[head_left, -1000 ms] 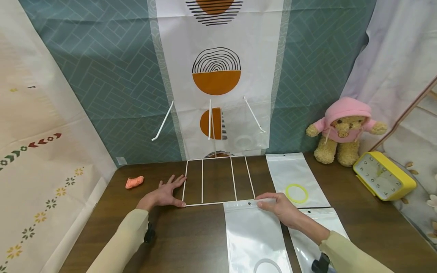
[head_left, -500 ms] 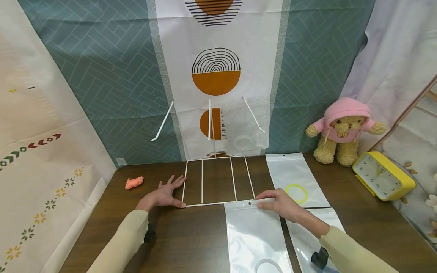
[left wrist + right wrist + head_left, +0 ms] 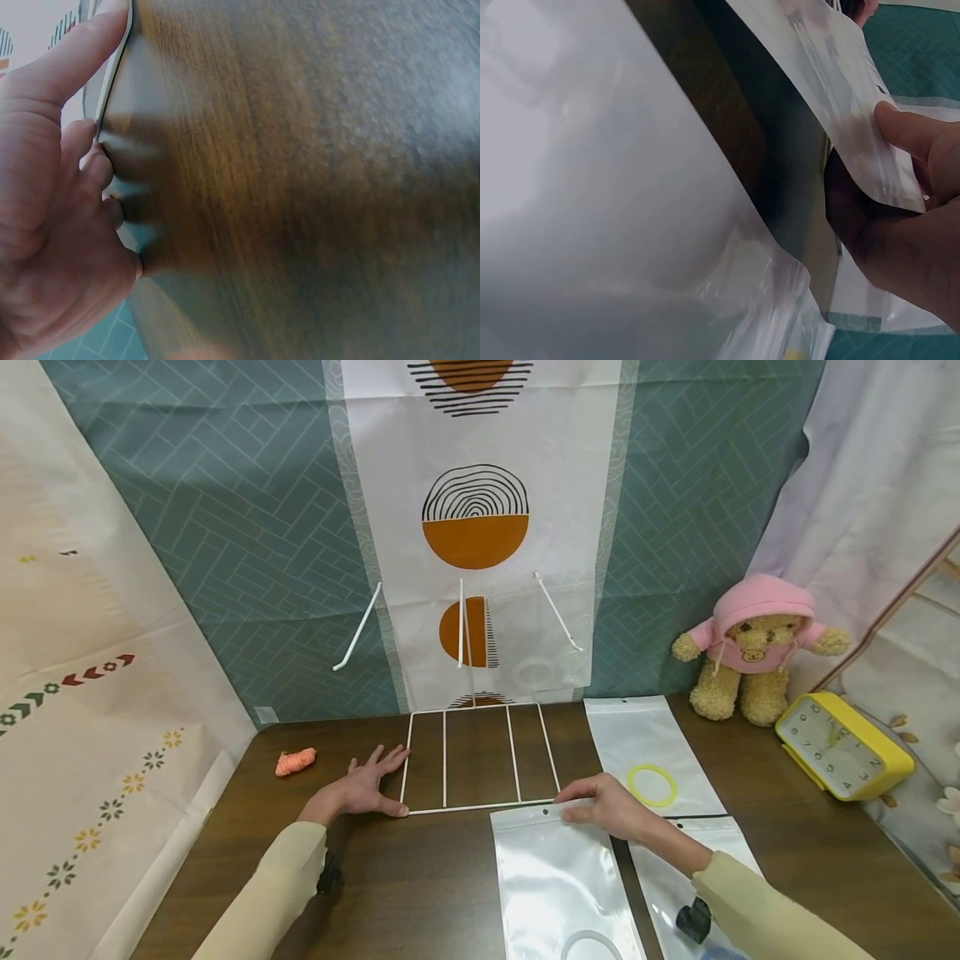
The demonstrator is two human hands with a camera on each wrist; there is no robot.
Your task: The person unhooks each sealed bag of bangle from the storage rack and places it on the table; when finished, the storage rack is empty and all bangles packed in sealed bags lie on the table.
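Observation:
My left hand [image 3: 362, 787] lies with fingers spread at the left side of a white wire rack [image 3: 444, 760] on the table. In the left wrist view, the thumb and fingertips touch the rack's edge wire [image 3: 109, 86]. My right hand [image 3: 613, 814] pinches the top right corner of a white zip-lock bag [image 3: 551, 872] at the rack's front right corner. A pale ring [image 3: 591, 935] shows on the bag's lower part. In the right wrist view, the bag's top strip [image 3: 855, 112] runs between thumb and fingers; the fingertips beneath are hidden.
Two more white bags lie at right, the far one [image 3: 630, 722] with a yellow ring [image 3: 652, 785]. A pink-hooded teddy bear [image 3: 761, 647] and yellow clock [image 3: 843, 746] stand further right. Orange yarn [image 3: 296, 762] lies at left. White prongs [image 3: 557, 610] rise above the rack.
My right hand, still pinching the bag's corner, has shifted slightly left, and the bag's top edge has moved a little with it. The left hand stays in place on the rack.

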